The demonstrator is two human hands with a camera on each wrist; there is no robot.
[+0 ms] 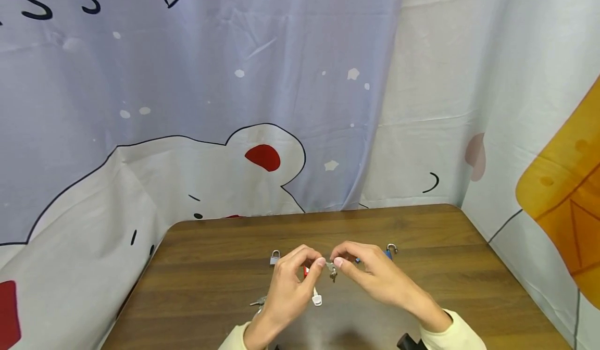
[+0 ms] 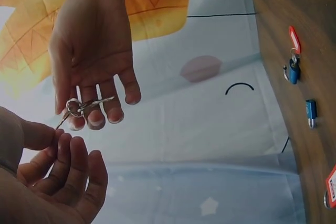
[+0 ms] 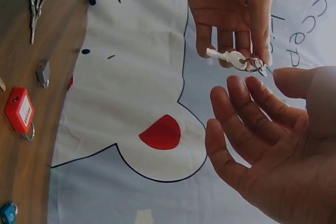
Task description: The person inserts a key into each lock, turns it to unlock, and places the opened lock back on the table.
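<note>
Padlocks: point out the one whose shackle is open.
The blue padlock beside the red tag; its shackle is swung out, whereas the other blue padlock, the grey padlock and the red padlock look closed.

The table [image 1: 469, 287] leaves passage at both sides; hands [image 1: 291, 282] [image 1: 375, 277] and padlocks [image 1: 274, 261] block the middle.
</note>
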